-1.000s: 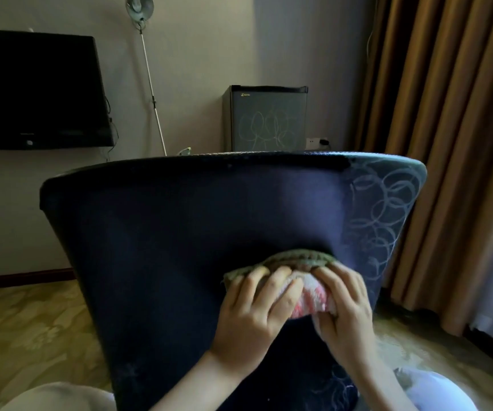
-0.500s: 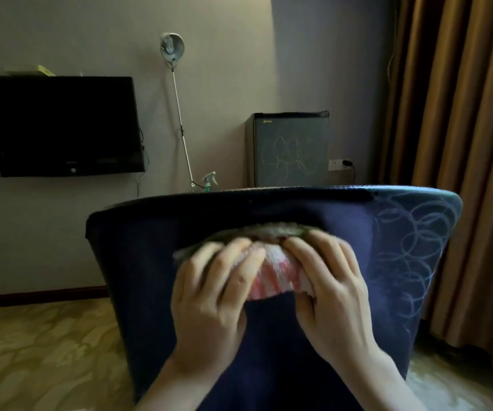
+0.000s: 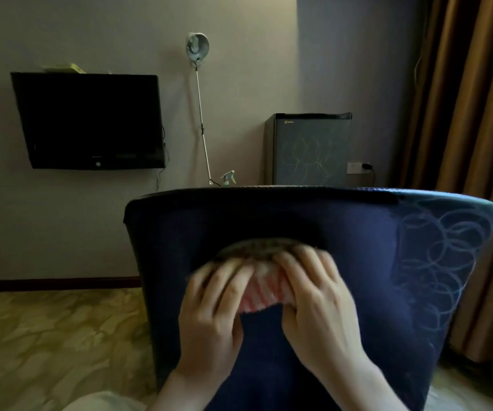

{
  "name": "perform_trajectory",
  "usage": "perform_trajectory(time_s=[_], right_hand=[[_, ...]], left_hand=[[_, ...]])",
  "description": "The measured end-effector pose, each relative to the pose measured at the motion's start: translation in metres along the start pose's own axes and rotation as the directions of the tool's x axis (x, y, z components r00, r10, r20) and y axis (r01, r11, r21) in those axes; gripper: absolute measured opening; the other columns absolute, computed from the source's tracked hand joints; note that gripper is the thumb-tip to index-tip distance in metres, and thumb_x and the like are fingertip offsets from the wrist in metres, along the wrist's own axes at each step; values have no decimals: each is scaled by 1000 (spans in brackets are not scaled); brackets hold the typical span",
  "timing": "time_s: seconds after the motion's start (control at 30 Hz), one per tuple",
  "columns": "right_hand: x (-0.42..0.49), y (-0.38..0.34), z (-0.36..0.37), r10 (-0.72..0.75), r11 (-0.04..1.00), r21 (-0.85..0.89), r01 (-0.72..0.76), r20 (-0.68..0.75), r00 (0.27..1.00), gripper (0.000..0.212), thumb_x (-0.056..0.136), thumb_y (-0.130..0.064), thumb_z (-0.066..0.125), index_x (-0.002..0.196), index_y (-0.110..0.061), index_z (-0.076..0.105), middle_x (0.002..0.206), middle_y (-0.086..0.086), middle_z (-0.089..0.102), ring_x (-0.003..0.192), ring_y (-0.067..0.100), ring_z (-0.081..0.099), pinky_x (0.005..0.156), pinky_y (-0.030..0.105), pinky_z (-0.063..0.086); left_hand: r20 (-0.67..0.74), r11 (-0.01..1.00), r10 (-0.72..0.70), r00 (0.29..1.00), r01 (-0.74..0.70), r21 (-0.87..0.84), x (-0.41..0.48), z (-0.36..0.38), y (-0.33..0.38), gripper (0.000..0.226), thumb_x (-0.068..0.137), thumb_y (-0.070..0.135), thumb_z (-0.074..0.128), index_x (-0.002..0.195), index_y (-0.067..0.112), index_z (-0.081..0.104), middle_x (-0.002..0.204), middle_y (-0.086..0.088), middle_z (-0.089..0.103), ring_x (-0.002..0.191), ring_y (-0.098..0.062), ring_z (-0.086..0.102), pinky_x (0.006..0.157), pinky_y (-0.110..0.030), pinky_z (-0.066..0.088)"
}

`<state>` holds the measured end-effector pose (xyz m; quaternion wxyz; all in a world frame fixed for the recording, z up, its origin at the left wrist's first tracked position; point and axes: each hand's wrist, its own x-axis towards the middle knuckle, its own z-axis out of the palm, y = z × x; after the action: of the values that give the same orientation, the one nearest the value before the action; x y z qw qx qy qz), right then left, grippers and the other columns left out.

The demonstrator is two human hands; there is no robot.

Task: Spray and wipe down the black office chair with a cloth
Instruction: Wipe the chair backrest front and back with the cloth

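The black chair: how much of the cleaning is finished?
Spraying looks done: the spray bottle stands set aside beyond the chair. In hand: the left hand and right hand press the cloth on the middle of its backrest. Left: the pale scribbles on its right side; the seat is out of view.

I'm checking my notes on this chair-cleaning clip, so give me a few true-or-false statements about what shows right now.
1. The left hand and right hand both press the cloth against the back of the chair. True.
2. The right hand holds the spray bottle. False: the spray bottle shows beyond the chair's top edge, with no hand on it.
3. The television is switched on. False: the television has a dark screen.
4. A small fridge stands behind the chair, near the curtain. True.
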<state>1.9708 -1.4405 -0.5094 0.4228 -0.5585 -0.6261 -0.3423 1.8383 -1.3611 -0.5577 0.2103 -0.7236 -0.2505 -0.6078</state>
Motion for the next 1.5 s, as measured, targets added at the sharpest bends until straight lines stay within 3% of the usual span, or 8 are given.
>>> perform_trajectory(time_s=[0.17, 0.47, 0.73, 0.87, 1.0, 1.2, 1.33, 1.5], right_hand=[[-27, -5, 20, -9, 1000, 6, 8, 43, 999, 56, 56, 9, 67, 109, -9, 65, 108, 3, 61, 94, 22, 54, 81, 30, 54], [79, -63, -8, -127, 992, -44, 122, -145, 981, 37, 69, 1, 56, 104, -5, 65, 105, 7, 60, 95, 25, 51, 75, 30, 45], [52, -59, 11, -173, 980, -106, 169, -25, 985, 37, 64, 1, 60, 100, -8, 64, 100, 3, 58, 87, 23, 52, 70, 31, 49], [-13, -22, 33, -132, 985, -101, 139, 72, 989, 53, 55, 7, 66, 105, -9, 67, 105, 1, 60, 91, 21, 53, 74, 29, 53], [-66, 14, 35, -77, 995, -54, 81, 75, 994, 49, 65, 7, 57, 111, -7, 67, 112, 4, 60, 99, 23, 56, 78, 34, 56], [-43, 48, -24, 54, 995, -80, -58, -52, 997, 53, 67, 3, 49, 118, -4, 60, 120, 12, 53, 110, 31, 49, 103, 24, 33], [9, 71, -81, 66, 989, -117, -90, -194, 979, 52, 69, 6, 65, 121, -3, 60, 121, 15, 57, 111, 33, 51, 103, 27, 32], [24, 99, -98, 60, 992, -98, -76, -157, 986, 53, 69, 3, 67, 121, -7, 59, 122, 8, 57, 112, 28, 51, 102, 27, 34]], left_hand=[[72, 1000, 12, 997, -11, -11, -23, -5, -14, 57, 77, -6, 51, 128, 20, 54, 126, 3, 56, 107, -26, 55, 92, -39, 49], [-202, 999, 36, 979, -35, 8, 83, -41, -55, 41, 85, -2, 51, 124, 12, 52, 123, -10, 61, 114, -32, 52, 104, -34, 38], [-87, 995, -82, 993, 77, -67, 39, -33, -62, 62, 71, -13, 59, 127, 14, 49, 128, -6, 50, 117, -33, 49, 105, -36, 39], [91, 986, -129, 987, 138, -98, -24, -11, -36, 59, 75, -5, 56, 128, 20, 51, 128, 0, 51, 116, -29, 49, 108, -20, 30], [194, 990, -70, 979, 92, -104, -63, 10, -6, 71, 63, -5, 77, 124, 25, 54, 127, 5, 50, 112, -25, 48, 93, -32, 47], [-20, 988, 66, 998, -68, -140, -1, 22, 53, 37, 102, 9, 33, 121, 24, 60, 120, 0, 64, 102, -30, 59, 83, -42, 52], [-138, 982, 99, 985, -119, -145, 87, 16, 98, 42, 103, 12, 31, 115, 20, 70, 115, -2, 68, 104, -29, 61, 87, -41, 50], [-175, 985, 138, 975, -154, -83, 105, 34, 122, 43, 103, 8, 30, 113, 18, 71, 113, -3, 69, 101, -30, 63, 85, -42, 51]])
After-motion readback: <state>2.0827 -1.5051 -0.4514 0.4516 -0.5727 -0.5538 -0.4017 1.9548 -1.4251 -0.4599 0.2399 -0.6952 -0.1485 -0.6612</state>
